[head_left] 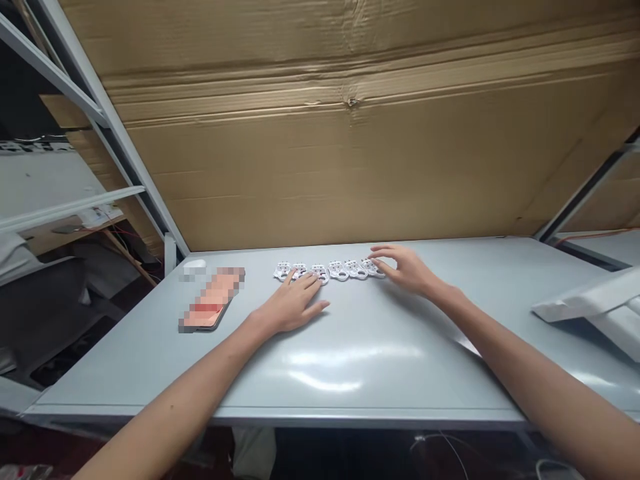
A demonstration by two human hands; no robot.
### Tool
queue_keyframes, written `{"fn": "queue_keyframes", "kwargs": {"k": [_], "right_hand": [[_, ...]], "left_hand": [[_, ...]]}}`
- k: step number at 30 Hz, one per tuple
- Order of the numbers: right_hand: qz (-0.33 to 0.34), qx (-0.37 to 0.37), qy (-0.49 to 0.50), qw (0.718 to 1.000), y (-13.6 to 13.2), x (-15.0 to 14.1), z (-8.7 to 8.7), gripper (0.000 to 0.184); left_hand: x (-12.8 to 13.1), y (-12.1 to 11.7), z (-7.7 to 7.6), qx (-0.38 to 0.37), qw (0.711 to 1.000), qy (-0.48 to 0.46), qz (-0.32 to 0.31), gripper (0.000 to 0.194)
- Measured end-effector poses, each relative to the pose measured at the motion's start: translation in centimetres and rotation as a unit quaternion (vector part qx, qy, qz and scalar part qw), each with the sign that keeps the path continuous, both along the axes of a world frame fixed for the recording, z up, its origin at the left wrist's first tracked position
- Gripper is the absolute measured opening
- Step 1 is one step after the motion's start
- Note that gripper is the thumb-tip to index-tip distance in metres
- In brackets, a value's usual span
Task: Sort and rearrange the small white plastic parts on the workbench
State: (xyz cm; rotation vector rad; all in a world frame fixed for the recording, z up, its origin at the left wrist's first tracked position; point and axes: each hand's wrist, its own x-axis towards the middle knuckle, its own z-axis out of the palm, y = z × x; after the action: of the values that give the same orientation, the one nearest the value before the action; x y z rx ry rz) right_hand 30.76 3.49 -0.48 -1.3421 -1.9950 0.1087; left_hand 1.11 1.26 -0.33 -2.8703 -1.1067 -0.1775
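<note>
A row of several small white plastic parts [340, 271] with round holes lies across the far middle of the pale grey table [350, 360]. My left hand [293, 304] rests flat on the table with fingers stretched out, its fingertips touching the parts at the row's left end. My right hand [405, 268] hovers low over the right end of the row, fingers spread and slightly curled, touching the last part. Neither hand holds anything.
A blurred pink flat object [213, 300] lies on the table's left side, with a small white item [194, 265] behind it. White foam or plastic pieces [595, 307] sit at the right edge. A large cardboard sheet [350, 133] stands behind the table. Metal shelving [75, 100] is at left.
</note>
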Motion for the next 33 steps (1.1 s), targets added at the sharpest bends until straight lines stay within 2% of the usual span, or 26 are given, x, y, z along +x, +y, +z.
{"fn": "queue_keyframes", "kwargs": {"k": [5,12,18,22,28,33], "right_hand": [[-0.047,-0.068,-0.024,0.996,0.5,3.4,-0.7,0.032],[-0.077,-0.132,-0.095,0.984,0.9,6.0,-0.6,0.034],[-0.11,-0.183,-0.133,0.968,0.2,5.7,-0.2,0.036],[-0.118,-0.202,-0.114,0.966,-0.1,5.3,0.2,0.026],[-0.094,-0.192,-0.103,0.971,0.1,5.3,-0.2,0.02],[-0.081,-0.176,-0.109,0.975,0.6,5.3,-0.8,0.02]], "left_hand": [[0.0,0.5,0.0,0.001,1.0,-0.006,0.006,0.052],[0.5,0.6,-0.3,0.007,1.0,0.004,0.022,0.053],[1.1,0.2,-0.1,0.016,1.0,-0.004,0.015,0.052],[2.3,0.0,0.3,0.012,1.0,0.016,-0.006,0.054],[4.2,-0.2,0.5,-0.017,0.999,0.028,-0.006,0.059],[4.2,-0.1,0.2,-0.042,0.999,0.011,-0.003,0.06]]}}
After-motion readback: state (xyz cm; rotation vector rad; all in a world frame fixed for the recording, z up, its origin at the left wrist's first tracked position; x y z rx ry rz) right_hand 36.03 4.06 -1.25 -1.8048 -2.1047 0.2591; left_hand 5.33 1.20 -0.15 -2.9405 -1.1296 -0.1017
